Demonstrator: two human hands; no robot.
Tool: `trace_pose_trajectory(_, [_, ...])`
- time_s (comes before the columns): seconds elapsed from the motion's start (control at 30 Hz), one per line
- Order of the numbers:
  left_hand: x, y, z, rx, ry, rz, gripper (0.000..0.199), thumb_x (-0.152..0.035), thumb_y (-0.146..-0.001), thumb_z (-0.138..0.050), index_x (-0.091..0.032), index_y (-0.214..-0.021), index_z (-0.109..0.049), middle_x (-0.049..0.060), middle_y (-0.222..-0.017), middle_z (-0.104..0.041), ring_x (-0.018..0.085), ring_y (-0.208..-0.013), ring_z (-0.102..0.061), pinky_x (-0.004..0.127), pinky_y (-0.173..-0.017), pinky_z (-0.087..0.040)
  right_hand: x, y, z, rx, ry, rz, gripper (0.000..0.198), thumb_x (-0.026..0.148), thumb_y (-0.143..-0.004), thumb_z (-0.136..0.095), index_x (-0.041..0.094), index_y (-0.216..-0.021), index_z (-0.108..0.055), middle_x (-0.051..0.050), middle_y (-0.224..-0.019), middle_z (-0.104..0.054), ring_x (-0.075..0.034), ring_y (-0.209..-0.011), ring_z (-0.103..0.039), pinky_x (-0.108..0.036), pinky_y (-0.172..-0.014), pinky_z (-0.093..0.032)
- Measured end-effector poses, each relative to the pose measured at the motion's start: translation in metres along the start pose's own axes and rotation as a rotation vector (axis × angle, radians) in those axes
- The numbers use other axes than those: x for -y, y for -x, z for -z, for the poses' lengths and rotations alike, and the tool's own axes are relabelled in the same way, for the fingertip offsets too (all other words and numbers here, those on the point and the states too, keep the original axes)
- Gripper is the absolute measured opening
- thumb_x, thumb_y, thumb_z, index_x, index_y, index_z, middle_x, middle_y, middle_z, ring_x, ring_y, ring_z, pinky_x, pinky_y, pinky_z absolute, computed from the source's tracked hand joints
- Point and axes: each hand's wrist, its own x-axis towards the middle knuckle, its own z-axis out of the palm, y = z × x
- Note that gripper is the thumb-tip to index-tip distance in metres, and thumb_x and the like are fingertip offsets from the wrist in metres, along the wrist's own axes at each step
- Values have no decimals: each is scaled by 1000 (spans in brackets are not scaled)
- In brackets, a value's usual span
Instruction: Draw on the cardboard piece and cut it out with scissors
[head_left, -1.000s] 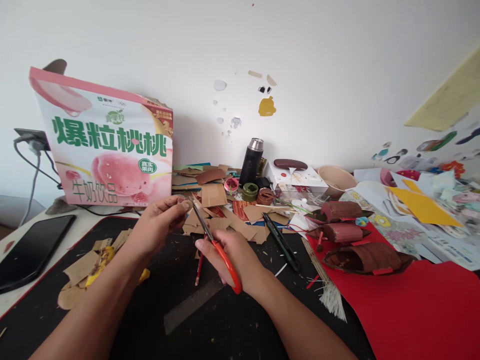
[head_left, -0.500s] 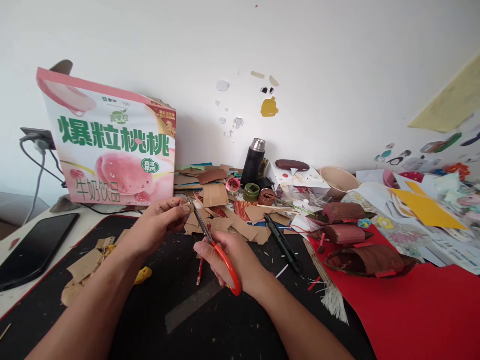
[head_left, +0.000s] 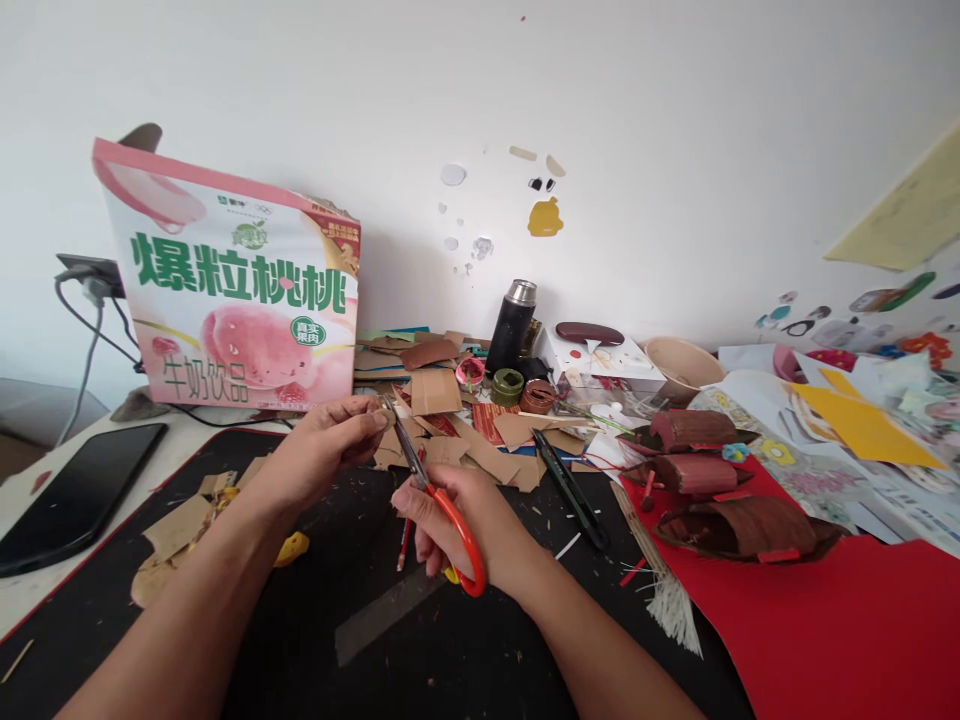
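Note:
My right hand (head_left: 469,520) is wrapped round a pair of scissors with orange handles (head_left: 471,560). Their metal blades point up and left, toward my left fingertips. My left hand (head_left: 337,440) pinches a tiny brownish piece (head_left: 385,412) at the blade tips; its kind is too small to make out. Below the scissors a red pencil (head_left: 404,545) lies on the black mat (head_left: 300,640), close to a clear strip (head_left: 386,615). Behind both hands spread cardboard scraps (head_left: 480,455).
A tall pink drink carton (head_left: 247,290) stands at back left, a black phone (head_left: 82,495) before it. Rightward lie a dark green utility knife (head_left: 570,490), a whisk of pale bristles (head_left: 671,605) and brown model boats (head_left: 750,527) on red paper (head_left: 840,630). A black flask (head_left: 512,325) stands behind.
The whole view has shifted slightly, so things appear a little further right. Both hands keep their holds, with the scissor tips still at the left fingertips.

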Motion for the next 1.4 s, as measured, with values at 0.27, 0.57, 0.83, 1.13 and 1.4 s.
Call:
trace_pose_trajectory(0.27, [-1,0,2,4,31,-18,43,-44,-71,-87,-23,-56,-53,-5,-56,-36,10,-51,-26,23,-46,-23,-7,-5,-1,64,-98,59,79,93,-83,-75,19,-109,-66,0,-67,-71,-17,-57,-72,-25,-57,-57])
trace_pose_trajectory(0.57, [-2,0,6,60,18,-13,42,-47,-72,-86,-22,-58,-55,-6,-54,-36,8,-49,-24,22,-46,-21,1,-2,0,118,-126,71,92,99,-67,-80,19,-111,-65,-3,-81,-75,-18,-67,-74,-28,-65,-59])
trace_pose_trajectory(0.83, [-3,2,7,121,-21,34,38,-50,-72,-86,-22,-64,-60,-7,-55,-35,9,-50,-22,23,-48,-19,4,2,5,40,-17,1,74,92,-88,-71,20,-105,-64,7,-59,-61,-11,-39,-54,-21,-40,-45])
trace_pose_trajectory(1.13, [-5,3,4,114,-28,65,44,-52,-70,-88,-23,-61,-56,-6,-55,-37,9,-50,-21,24,-48,-17,6,5,4,29,-6,1,70,90,-88,-73,21,-94,-61,8,-56,-58,-10,-38,-53,-18,-37,-43])
trace_pose_trajectory(1.4, [-2,2,6,111,-34,73,42,-52,-69,-89,-22,-63,-60,-6,-56,-39,8,-50,-23,23,-48,-19,9,7,5,28,32,-4,65,86,-92,-72,22,-93,-60,9,-55,-55,-10,-39,-52,-19,-38,-41])
